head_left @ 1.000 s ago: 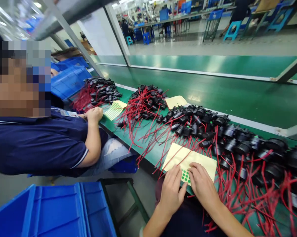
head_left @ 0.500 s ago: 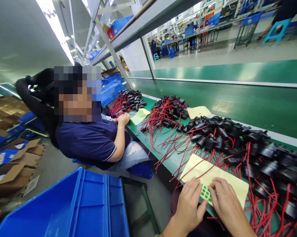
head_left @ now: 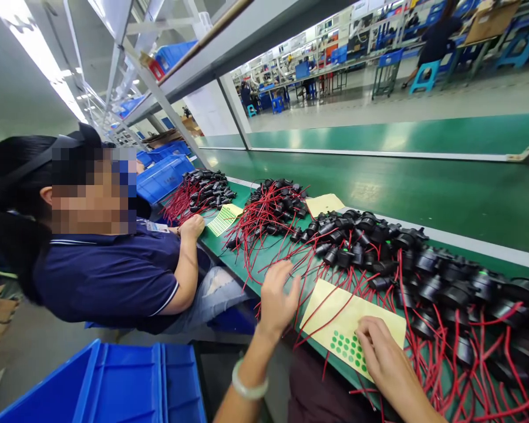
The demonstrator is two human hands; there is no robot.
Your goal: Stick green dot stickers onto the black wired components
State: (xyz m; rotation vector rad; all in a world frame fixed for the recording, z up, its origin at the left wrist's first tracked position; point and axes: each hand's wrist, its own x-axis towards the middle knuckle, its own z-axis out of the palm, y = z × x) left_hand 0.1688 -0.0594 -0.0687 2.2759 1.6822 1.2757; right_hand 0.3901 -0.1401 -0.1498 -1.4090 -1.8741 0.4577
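Observation:
My left hand [head_left: 278, 298] is raised over the front edge of the green workbench, its thumb apart from the fingers, with nothing seen in it. It is near the red wire ends. My right hand [head_left: 382, 348] rests at the pale yellow sheet [head_left: 326, 305] of round green stickers [head_left: 347, 348]. Its thumb and fingers are pinched together over the sticker rows; whatever lies between the tips is hidden. Red wires cross the sheet's left part. Behind it lie many black round plastic parts [head_left: 361, 229] with red wire leads [head_left: 458, 352], heaped along the bench.
To the left a co-worker [head_left: 114, 276] sits at the bench, near another green sticker sheet [head_left: 223, 220] and more heaps of wired black parts [head_left: 282, 202]. Blue crates [head_left: 127, 382] stand at the lower left. A metal shelf frame [head_left: 229, 106] rises beyond the bench.
My left hand has lifted off the sticker sheet and moved left and up, uncovering more green dots. My right hand stays at the sheet. The view has swung to the right.

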